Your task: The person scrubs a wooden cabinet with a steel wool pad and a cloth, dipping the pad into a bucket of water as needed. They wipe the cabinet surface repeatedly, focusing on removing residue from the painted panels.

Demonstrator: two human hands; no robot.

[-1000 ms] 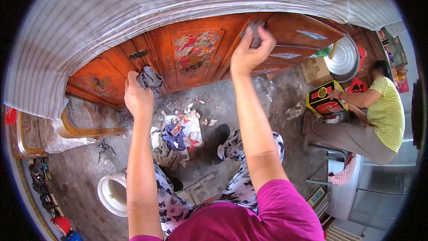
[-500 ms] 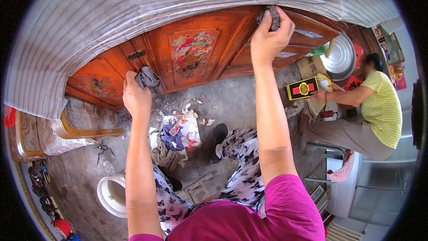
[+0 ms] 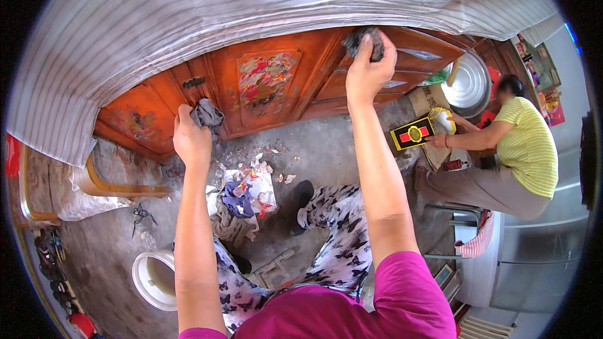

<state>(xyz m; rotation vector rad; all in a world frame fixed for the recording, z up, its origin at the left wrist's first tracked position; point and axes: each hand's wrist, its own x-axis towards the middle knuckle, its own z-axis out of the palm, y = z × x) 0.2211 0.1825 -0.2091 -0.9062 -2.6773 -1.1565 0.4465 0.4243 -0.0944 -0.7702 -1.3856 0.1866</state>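
Observation:
My right hand (image 3: 367, 69) is raised and shut on a dark scouring pad (image 3: 360, 40), pressing it against the upper part of an orange-red wooden cabinet (image 3: 301, 88). My left hand (image 3: 190, 138) is shut on a grey rag (image 3: 206, 114) held against the cabinet's left door. A worn, partly scraped colourful picture (image 3: 266, 78) sits on the door panel between my two hands. A striped grey cloth (image 3: 207, 19) covers the cabinet's top.
Torn paper scraps and cloths (image 3: 246, 191) lie on the concrete floor by my feet. A white bucket (image 3: 154, 279) stands at lower left, scissors (image 3: 139, 215) nearby. At right another person in a yellow shirt (image 3: 524, 144) crouches, holding a black-and-yellow box (image 3: 413, 134) beside a metal basin (image 3: 468, 81).
My right hand has moved right and up along the cabinet with the pad. The left hand has hardly moved. The person at right has moved the box toward the left.

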